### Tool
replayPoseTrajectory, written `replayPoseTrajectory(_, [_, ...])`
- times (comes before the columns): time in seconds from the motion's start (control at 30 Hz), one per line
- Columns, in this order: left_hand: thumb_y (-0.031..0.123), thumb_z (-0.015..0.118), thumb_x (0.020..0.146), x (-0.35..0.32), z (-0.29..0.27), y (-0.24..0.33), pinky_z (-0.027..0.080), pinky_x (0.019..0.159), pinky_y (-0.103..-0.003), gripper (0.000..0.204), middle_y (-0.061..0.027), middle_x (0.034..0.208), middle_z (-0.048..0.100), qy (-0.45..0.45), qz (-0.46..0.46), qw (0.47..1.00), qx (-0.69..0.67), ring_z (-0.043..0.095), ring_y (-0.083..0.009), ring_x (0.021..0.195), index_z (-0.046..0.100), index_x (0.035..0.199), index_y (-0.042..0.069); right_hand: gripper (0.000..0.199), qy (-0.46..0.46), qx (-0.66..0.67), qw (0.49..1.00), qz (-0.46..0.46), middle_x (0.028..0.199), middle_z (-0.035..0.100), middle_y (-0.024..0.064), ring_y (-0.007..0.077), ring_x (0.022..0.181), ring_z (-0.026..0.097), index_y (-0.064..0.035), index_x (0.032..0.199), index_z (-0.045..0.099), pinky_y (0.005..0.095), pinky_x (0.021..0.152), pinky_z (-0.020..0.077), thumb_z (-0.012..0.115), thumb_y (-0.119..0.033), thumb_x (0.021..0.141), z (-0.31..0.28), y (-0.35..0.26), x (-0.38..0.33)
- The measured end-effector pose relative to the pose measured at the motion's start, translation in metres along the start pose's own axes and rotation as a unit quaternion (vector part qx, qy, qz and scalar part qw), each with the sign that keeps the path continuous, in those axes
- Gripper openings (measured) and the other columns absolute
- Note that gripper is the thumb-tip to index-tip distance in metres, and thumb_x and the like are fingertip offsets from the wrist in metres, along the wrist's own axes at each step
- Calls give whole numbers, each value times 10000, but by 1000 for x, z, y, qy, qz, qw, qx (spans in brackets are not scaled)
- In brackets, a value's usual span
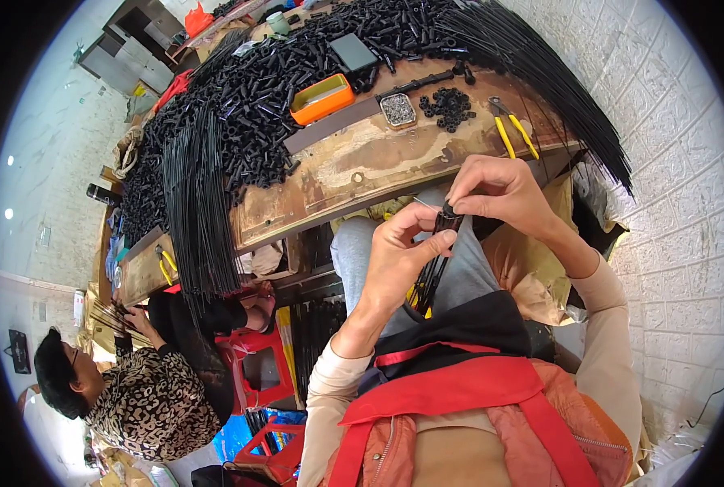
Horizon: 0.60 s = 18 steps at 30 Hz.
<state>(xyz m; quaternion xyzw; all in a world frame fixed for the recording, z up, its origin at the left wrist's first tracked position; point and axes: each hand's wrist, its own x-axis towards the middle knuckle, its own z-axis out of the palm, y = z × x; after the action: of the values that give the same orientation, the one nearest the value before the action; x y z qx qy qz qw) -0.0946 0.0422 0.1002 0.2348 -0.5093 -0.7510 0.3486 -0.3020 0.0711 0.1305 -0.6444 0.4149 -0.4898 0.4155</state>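
Observation:
Over my lap, my left hand (410, 247) is closed round the upper end of a bundle of thin black rods (431, 280), which hang down between my knees. My right hand (496, 191) pinches at the top of that bundle, where a small black cap-like piece (449, 209) shows between the fingertips. A thin pale wire (427, 203) sticks out beside my left fingers. The fingers partly hide how the piece and the rods meet. On the table just beyond my hands lie several small black rings (448, 109) in a pile and yellow-handled pliers (513, 128).
The wooden table (337, 178) carries a heap of black tubular parts (256, 105), an orange box (321, 99), a clear tray of small metal pieces (398, 110) and black rod bundles (195, 211) overhanging its edge. A co-worker (147, 398) sits at left near red stools (256, 365). A white brick wall (670, 268) stands right.

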Motion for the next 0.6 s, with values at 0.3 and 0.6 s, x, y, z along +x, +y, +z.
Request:
replayPoseTrajectory(0.3, [-45,691,839,0,0,-5,543,701,-254,155,2,918,619,19,-5,1000,-5,589,-81,838,656,976,21,128,26,-34,998,-41,945,636,91,143,889,607,18,921,671,254,759,480,702,62,806,8,1,-7])
replayPoseTrajectory(0.6, [-18,690,854,0,1,-10,539,732,-257,177,-34,940,652,8,12,1000,-19,614,-105,856,658,1026,7,234,34,51,998,-28,1021,594,100,155,936,595,31,970,628,275,829,474,725,96,768,16,4,-12])
